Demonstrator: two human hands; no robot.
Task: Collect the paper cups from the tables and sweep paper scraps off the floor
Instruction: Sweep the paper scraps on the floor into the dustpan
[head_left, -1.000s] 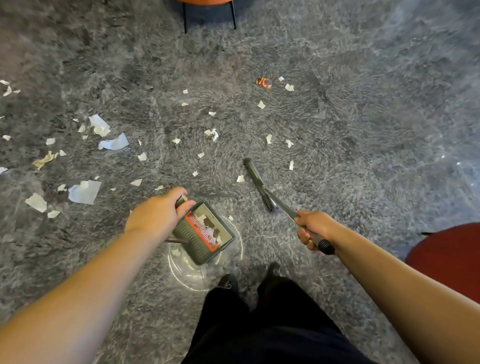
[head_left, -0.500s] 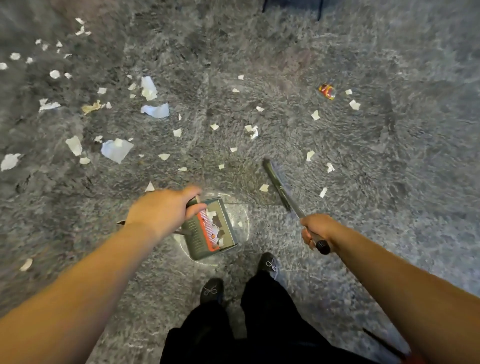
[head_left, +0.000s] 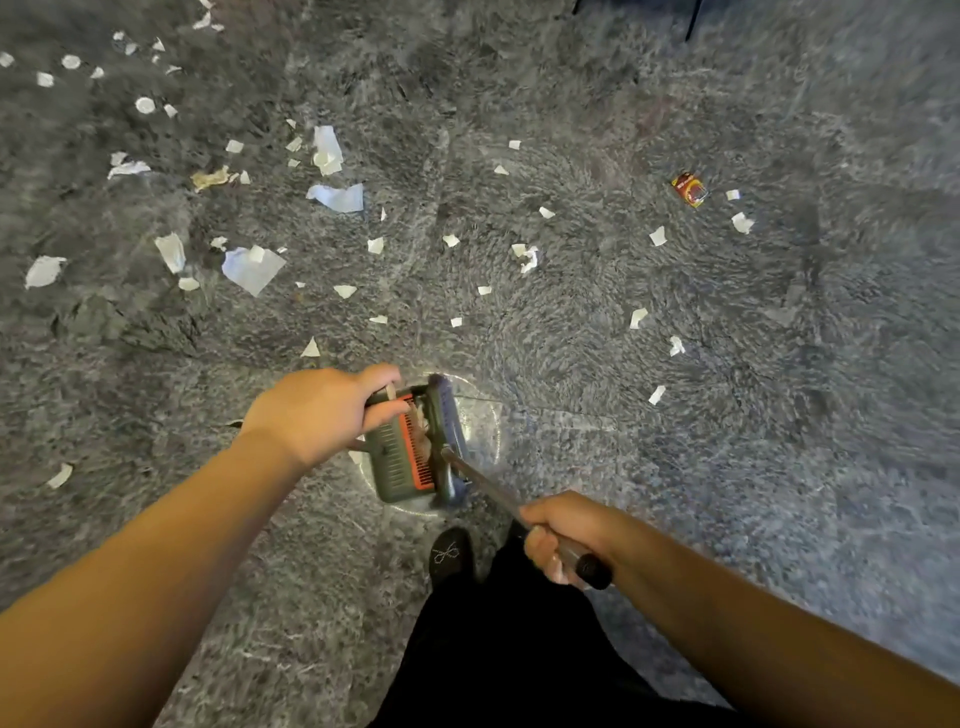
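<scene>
Left hand: the left hand (head_left: 317, 413) is curled round the dark upright handle at the top of the dustpan, with the thumb (head_left: 382, 375) hooked over it; the bare forearm runs in from the lower left.
Right hand: the right hand (head_left: 563, 532) is wrapped round the broom's handle near its rounded black end cap; the fingers are closed under the shaft.
Dustpan: the dustpan (head_left: 397, 457) is a boxy, dark grey-green plastic tray with a ribbed back and a strip of orange comb teeth; it is seen from above, just below the left hand. Pale scraps can be made out inside it, beside the orange teeth.
Broom: the broom (head_left: 449, 441) has a thin, straight metallic shaft and a long narrow head, which is laid against the open right-hand edge of the dustpan; its bristles are blurred.
Paper scraps: the paper scraps (head_left: 253, 267) are torn, irregular and mostly white, some flat and some crumpled; they are scattered well apart over the floor beyond the dustpan, thickest toward the upper left.
Wrapper: 1 small red and yellow wrapper (head_left: 689, 189) is lying at the upper right, near 2 scraps.
Floor: the floor (head_left: 779, 415) is a glossy grey surface with mottled, stone-like veining and a bright round reflection beside the dustpan.
Legs: black trousers (head_left: 519, 649) and 1 black shoe (head_left: 450, 556) are seen at the bottom.
</scene>
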